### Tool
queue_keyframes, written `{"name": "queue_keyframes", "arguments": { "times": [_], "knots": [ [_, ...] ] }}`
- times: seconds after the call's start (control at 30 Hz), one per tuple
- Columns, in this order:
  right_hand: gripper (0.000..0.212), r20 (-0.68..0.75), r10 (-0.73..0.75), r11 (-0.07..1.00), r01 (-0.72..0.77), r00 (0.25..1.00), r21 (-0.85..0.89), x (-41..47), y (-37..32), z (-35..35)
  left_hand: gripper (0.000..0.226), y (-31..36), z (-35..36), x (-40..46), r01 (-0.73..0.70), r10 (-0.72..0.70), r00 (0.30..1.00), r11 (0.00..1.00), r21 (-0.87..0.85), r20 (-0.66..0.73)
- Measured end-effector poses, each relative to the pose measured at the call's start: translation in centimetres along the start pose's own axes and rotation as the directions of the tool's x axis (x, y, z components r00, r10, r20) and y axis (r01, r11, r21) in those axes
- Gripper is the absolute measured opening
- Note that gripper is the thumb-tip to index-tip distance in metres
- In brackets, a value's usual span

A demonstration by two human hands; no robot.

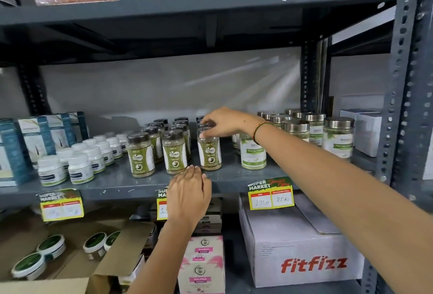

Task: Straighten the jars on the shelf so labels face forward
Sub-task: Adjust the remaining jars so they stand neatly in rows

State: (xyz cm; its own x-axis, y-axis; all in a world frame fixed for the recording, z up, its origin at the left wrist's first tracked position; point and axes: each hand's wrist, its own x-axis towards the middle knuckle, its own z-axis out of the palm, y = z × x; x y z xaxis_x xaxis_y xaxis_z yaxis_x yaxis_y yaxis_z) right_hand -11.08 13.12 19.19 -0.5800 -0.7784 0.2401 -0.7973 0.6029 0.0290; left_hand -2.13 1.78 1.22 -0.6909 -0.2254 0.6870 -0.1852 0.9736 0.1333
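Right hand is reaching over the middle shelf and pinching the dark cap of the rightmost front Gaska jar from above, fingertips closed narrowly on the lid. Left hand is resting at the shelf's front edge just below that jar, fingers loosely together, holding nothing.

Progress, judged: front row of three Gaska jars is standing near the front edge, mid-shelf. The centre jar and the held one are showing green labels roughly forward; the left jar is reading slightly turned to the right. Rows behind them are too hidden to judge. The steel-lidded jars toward the right end look mixed, some labels angled. So, probably early to midway.

Held jar: clear plastic, tan-green powder inside, upright, label wrapping green on white.
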Motion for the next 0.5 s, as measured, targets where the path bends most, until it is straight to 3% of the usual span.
{"name": "queue_keyframes", "arguments": {
  "times": [0.5],
  "knots": [
    [0.053,-0.036,0.013,0.997,-0.011,0.999,0.071,0.29,0.18,0.03,0.054,-0.16,-0.06,0.11,-0.020,0.019,1.000,0.999,-0.046,-0.015]
  ]
}}
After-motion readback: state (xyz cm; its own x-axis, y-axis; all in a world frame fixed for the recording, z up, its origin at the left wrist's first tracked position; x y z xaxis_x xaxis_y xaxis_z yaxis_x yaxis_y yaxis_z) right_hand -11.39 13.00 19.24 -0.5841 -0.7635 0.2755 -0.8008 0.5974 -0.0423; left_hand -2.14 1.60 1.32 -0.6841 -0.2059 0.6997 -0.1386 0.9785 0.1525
